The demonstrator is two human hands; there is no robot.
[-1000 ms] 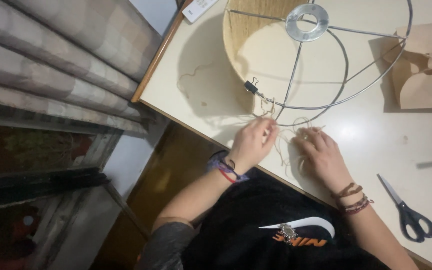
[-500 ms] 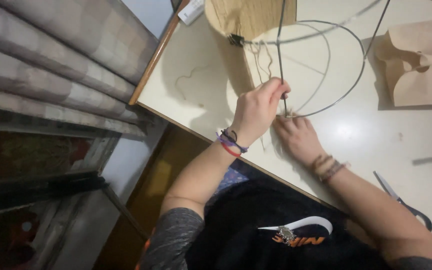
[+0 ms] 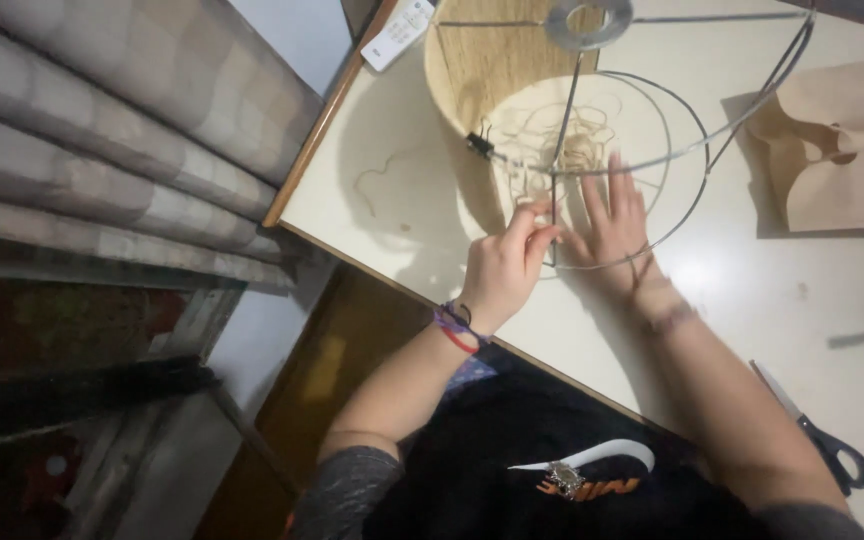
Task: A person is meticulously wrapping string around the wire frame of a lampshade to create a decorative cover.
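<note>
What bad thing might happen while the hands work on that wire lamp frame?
The loose twine piled inside the wire frame might tangle while the left hand pinches a strand. The right hand reaches through the wires and might snag. The scissors lie near the right forearm, which might knock them.

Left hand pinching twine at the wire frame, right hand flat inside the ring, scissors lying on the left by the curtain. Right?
Not quite. The scissors lie on the right, near the table edge, per the head view. Left hand at the wire frame and right hand are as stated.
</note>
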